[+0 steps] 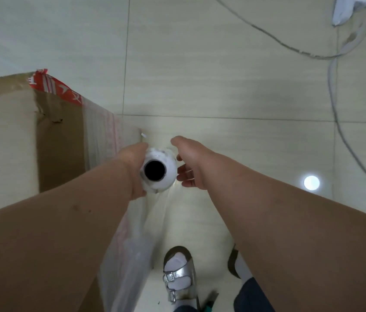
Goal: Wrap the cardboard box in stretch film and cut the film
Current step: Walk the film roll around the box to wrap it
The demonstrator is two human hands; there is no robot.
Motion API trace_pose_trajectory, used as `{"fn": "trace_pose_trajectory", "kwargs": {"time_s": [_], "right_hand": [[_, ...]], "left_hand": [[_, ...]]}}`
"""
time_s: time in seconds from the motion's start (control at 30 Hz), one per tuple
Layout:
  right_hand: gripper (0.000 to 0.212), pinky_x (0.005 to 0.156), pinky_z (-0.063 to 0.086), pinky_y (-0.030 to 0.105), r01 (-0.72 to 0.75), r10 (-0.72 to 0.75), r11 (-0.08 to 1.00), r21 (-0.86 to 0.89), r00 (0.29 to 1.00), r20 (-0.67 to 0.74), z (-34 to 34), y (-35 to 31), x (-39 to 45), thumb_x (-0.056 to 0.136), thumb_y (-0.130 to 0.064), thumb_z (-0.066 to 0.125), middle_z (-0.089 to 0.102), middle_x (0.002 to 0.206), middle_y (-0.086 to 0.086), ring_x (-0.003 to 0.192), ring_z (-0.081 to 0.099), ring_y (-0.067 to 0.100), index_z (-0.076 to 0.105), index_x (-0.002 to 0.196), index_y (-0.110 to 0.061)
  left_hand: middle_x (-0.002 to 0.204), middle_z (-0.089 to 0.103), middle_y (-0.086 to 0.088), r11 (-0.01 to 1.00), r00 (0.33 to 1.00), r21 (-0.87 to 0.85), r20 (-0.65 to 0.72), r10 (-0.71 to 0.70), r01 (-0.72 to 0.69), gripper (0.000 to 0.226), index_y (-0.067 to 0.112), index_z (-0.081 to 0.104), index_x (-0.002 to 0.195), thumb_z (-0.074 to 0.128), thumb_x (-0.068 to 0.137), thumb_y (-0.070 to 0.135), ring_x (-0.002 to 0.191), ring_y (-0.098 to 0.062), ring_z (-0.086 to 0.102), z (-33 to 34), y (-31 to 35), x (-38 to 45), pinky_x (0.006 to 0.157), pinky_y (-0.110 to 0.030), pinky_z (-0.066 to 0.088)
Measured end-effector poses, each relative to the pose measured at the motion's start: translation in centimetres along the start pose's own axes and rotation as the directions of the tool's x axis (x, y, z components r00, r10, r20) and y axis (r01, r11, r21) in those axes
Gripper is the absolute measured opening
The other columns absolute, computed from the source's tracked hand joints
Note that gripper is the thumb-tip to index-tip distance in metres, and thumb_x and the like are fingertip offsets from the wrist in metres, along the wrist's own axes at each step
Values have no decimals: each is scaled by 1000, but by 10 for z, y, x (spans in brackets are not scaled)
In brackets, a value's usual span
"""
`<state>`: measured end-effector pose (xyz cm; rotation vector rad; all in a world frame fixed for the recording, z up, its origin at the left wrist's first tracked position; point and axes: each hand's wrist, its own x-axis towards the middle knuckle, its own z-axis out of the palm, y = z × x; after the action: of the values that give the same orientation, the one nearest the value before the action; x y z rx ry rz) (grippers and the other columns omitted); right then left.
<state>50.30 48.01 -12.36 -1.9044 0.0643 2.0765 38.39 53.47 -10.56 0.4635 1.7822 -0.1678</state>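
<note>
Lying across the tiled floor (222, 64), a cable (332, 86) beside sandalled feet (178, 273).

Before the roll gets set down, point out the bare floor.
Bare tiled floor lies beyond the roll, between the cardboard box and the cable. It is crowded near the feet: film trails beside the box, next to the sandal.

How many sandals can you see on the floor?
2: one silver sandal at the bottom centre, in full view; the other sandal to its right, mostly hidden behind the right forearm.
</note>
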Motion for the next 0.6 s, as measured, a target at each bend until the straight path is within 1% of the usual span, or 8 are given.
{"fn": "trace_pose_trajectory", "kwargs": {"time_s": [0.1, 0.17, 0.2, 0.27, 0.37, 0.47, 0.53, 0.6], "right_hand": [[41, 75, 45, 30, 14, -6, 993, -120, 998, 66, -1, -10, 2, 90, -61, 48, 64, 92, 2, 83, 56, 20, 58, 91, -20], [31, 67, 42, 25, 31, -15, 986, -167, 995, 94, -4, -19, 1, 90, -53, 54, 64, 86, -1, 72, 55, 15, 56, 85, -22], [27, 64, 40, 24, 35, -17, 985, -171, 994, 107, -6, -24, 0, 91, -48, 55, 61, 79, -2, 68, 53, 14, 55, 83, -22], [26, 63, 40, 25, 27, -4, 984, -175, 991, 133, -9, -36, 0, 91, -44, 54, 56, 73, -1, 68, 52, 17, 54, 81, -20], [31, 69, 42, 30, -12, 46, 978, -206, 986, 163, -10, -48, 2, 90, -45, 46, 61, 84, 5, 75, 55, 24, 58, 86, -17], [29, 72, 43, 33, -23, 42, 984, -176, 993, 109, -12, -57, 8, 88, -37, 39, 62, 91, 7, 76, 57, 24, 59, 91, -17], [26, 71, 44, 33, -21, 30, 988, -156, 998, 56, -15, -67, 13, 89, -33, 38, 59, 95, 6, 77, 55, 25, 58, 93, -16], [27, 70, 46, 32, -16, 21, 989, -145, 999, 32, -15, -79, 16, 91, -33, 38, 60, 100, 5, 81, 56, 24, 58, 98, -16]], "left_hand": [[94, 70, -10, 996, 990, 9, 110, -85, 84, 34, 7, 64, 106, 50, 94, 37, 81, -26, 68, 5, -3, 0, 69, -37, 55], [86, 65, -9, 1000, 992, -13, 124, -22, 24, 27, 5, 60, 94, 45, 99, 28, 74, -22, 63, 15, 6, -3, 70, -33, 53], [80, 60, -7, 1000, 997, -3, 70, 23, -23, 25, 9, 56, 86, 44, 100, 26, 69, -21, 58, 20, 13, -8, 68, -32, 49], [79, 58, -8, 997, 997, 9, -13, 82, -82, 21, 11, 58, 87, 48, 98, 25, 70, -23, 57, 26, 26, -13, 78, -35, 50], [96, 67, -12, 982, 976, 106, -141, 167, -153, 24, 9, 65, 97, 55, 94, 30, 92, -29, 64, 21, 44, -17, 96, -41, 50], [98, 66, -11, 926, 924, 247, -184, 335, -287, 21, 11, 65, 96, 53, 94, 29, 91, -27, 61, 15, 58, -16, 86, -37, 48], [97, 66, -13, 935, 912, 167, -221, 345, -313, 19, 11, 63, 87, 53, 93, 27, 83, -25, 58, 10, 67, -11, 86, -37, 49], [98, 61, -13, 960, 927, 7, -260, 271, -279, 19, 11, 59, 81, 56, 94, 25, 76, -22, 56, 3, 70, 1, 81, -34, 50]]}}
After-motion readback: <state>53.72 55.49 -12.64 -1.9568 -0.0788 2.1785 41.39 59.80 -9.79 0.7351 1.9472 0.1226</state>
